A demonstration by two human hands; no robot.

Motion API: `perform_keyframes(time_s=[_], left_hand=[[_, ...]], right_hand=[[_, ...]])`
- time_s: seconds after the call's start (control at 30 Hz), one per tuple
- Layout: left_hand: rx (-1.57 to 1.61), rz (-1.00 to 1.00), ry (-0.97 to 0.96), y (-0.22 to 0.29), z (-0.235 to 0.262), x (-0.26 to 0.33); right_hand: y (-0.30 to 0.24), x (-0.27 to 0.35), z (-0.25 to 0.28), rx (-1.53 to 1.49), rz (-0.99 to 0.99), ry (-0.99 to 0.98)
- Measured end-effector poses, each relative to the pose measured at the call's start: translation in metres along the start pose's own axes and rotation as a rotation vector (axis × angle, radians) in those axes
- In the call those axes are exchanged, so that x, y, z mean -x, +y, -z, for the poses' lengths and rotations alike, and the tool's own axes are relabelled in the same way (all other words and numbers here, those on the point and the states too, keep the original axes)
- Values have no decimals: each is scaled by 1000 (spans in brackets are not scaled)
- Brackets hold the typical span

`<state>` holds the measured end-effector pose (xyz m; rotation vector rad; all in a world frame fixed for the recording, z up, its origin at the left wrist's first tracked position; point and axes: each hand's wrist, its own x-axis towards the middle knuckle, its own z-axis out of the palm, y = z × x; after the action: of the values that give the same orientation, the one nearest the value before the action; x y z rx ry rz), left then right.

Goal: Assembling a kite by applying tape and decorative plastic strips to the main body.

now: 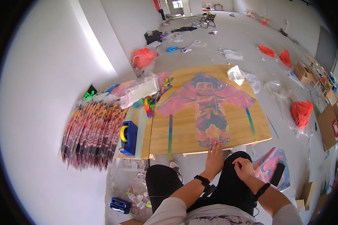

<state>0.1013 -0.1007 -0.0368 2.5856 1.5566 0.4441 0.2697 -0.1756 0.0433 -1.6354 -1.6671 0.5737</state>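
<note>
Currently, left hand: laid flat, fingers outstretched and gripping nothing, the tips resting on the bottom edge of the kite.
Right hand: loosely curled above the right thigh, beside the left hand; whether it holds anything, I cannot tell.
Kite: spread on the wooden worktop, reaching away from the left hand's fingertips; pink wings and a printed cartoon figure with dark hair.
Strips: one blue-green strip to the left of the left hand, another strip ahead of the right hand, each running down from a wing.
Tape dispenser: blue, with a yellow roll, well to the left of the left hand.
Stack of printed sheets: farther left, beyond the dispenser, many thin layers in red and orange.
White tissue: crumpled, far ahead of the right hand, at the worktop's far edge.
Folded pink material: just right of the right hand, a black oblong item lying on it.
</note>
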Motion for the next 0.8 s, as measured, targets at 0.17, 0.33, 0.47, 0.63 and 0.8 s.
perform_keyframes(time_s=[0.17, 0.33, 0.47, 0.63, 0.8], left_hand=[[-1, -6, 43, 5, -4, -3], [43, -8, 78, 6, -3, -2], [207, -21, 130, -15, 9, -5], [438, 504, 293, -107, 52, 14], [786, 941, 32, -203, 72, 78]], right_hand=[[9, 5, -3, 15, -25, 10], [12, 7, -1, 33, -26, 26], [15, 11, -1, 45, -41, 29], [13, 17, 9, 41, -70, 70], [18, 14, 12, 40, -109, 36]])
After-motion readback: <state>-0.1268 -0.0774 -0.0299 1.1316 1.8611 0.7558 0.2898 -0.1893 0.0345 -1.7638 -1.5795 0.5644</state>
